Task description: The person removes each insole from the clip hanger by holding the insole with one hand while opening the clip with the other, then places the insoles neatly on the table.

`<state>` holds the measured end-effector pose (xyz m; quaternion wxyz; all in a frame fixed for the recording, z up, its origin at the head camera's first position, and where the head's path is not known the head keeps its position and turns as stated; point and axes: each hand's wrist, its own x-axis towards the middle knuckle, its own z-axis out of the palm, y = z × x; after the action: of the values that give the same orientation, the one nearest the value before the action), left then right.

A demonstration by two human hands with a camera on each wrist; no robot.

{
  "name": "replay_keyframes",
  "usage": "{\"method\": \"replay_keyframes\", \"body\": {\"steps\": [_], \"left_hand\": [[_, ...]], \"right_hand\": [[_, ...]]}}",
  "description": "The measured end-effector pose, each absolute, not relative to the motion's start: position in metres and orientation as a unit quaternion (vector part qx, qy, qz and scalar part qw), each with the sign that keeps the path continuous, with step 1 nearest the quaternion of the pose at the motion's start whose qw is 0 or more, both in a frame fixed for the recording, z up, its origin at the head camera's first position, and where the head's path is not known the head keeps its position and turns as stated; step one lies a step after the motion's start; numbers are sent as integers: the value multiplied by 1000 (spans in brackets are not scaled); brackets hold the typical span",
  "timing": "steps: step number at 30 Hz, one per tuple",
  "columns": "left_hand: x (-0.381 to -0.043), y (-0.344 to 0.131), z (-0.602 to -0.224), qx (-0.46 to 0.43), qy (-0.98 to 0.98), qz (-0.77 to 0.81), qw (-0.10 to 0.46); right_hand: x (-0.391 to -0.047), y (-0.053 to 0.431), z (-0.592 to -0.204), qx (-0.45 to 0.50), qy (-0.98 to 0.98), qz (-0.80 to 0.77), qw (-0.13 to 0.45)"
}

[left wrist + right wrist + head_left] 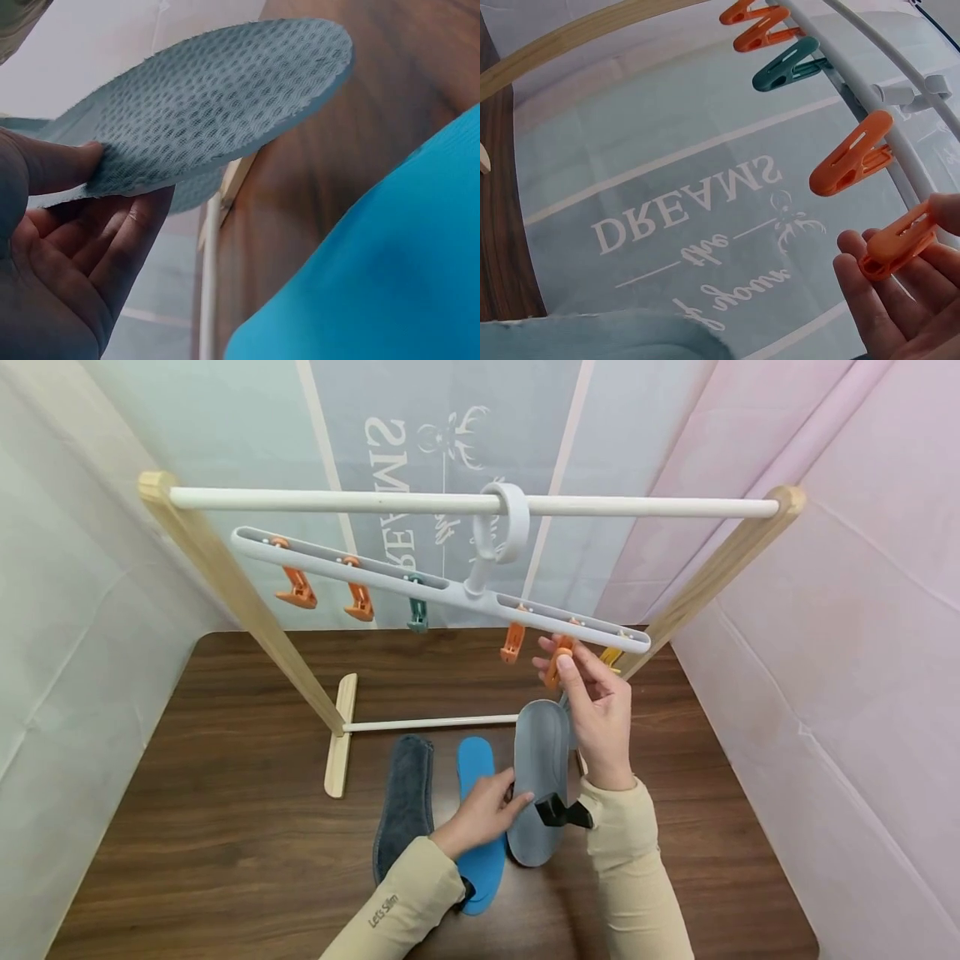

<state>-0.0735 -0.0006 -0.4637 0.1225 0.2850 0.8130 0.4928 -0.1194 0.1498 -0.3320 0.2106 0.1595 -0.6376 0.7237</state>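
My left hand [483, 810] pinches a grey insole [536, 760] by its edge, thumb on one face and fingers on the other. Its mesh side shows in the left wrist view, where the insole [225, 97] has another grey piece [196, 193] partly hidden behind it. Above it, my right hand [603, 714] holds an orange clip [558, 664] between thumb and fingers. That clip [900, 244] hangs from the right half of a white hanger [480, 597]. The insole's top lies just below the clip, apart from it.
Several other clips hang along the hanger: orange ones [360, 600], a green one [417, 610] and a yellow one [611, 657]. A white rod [337, 502] on wooden posts [240, 602] bears the hanger. Below lie a blue insole [475, 760] and a dark grey insole [405, 802].
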Motion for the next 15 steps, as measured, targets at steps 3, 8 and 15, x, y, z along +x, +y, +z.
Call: {"method": "replay_keyframes", "body": {"steps": [3,8,15], "left_hand": [[-70,2,-469,271,813,496,139],[-66,6,-474,249,810,506,158],[-64,9,-478,224,799,529,175]], "right_hand": [[-119,150,-334,164,-644,721,196],[-119,152,-336,181,-640,724,185],[-118,153,-337,185,-639,725,181]]}}
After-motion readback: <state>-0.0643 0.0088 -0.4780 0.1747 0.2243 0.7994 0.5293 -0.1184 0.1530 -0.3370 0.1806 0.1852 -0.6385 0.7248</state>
